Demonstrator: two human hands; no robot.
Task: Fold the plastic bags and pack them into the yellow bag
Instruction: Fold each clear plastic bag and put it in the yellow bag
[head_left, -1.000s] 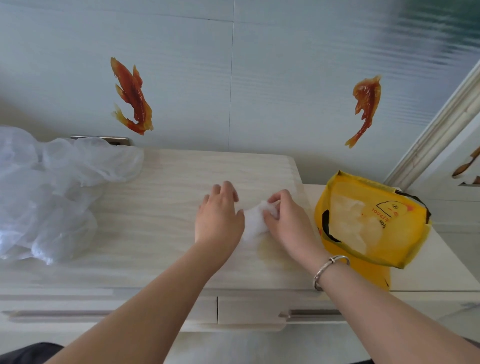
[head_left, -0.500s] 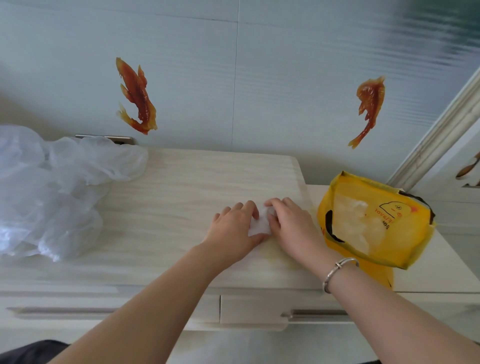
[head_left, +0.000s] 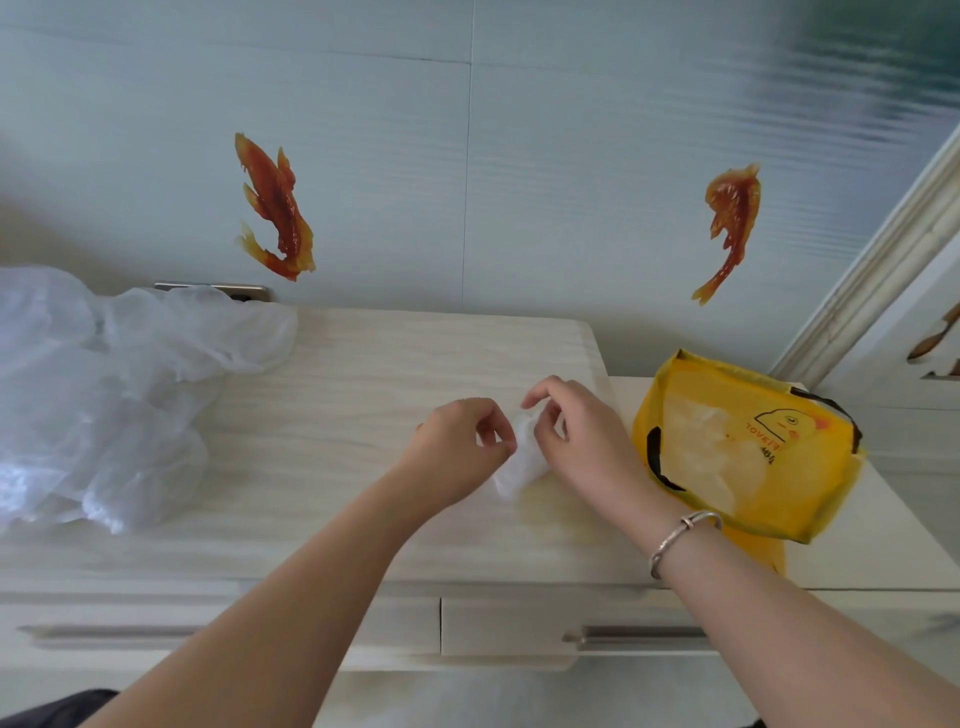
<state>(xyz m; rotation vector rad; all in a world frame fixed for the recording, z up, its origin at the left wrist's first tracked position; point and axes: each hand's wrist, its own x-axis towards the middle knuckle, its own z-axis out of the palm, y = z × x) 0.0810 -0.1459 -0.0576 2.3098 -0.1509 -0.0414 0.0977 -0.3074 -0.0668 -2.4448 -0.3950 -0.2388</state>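
A small folded white plastic bag (head_left: 522, 462) lies on the pale wooden cabinet top (head_left: 337, 415), between my two hands. My left hand (head_left: 460, 447) pinches its left edge with curled fingers. My right hand (head_left: 576, 434) pinches its upper right part between thumb and fingers. The yellow bag (head_left: 748, 447) with a duck print stands open just right of my right hand, with folded clear bags showing inside. A heap of loose clear plastic bags (head_left: 104, 395) lies at the far left of the cabinet.
The wall (head_left: 467, 156) with two orange fish stickers rises right behind the cabinet. A lower white surface (head_left: 893, 540) carries the yellow bag at the right. Drawer handles (head_left: 634, 634) run along the cabinet front. A door frame (head_left: 883, 260) stands at the right.
Both hands have lifted from pressing flat on the small bag. They now pinch it between their fingertips, and part of the bag has come up off the cabinet.
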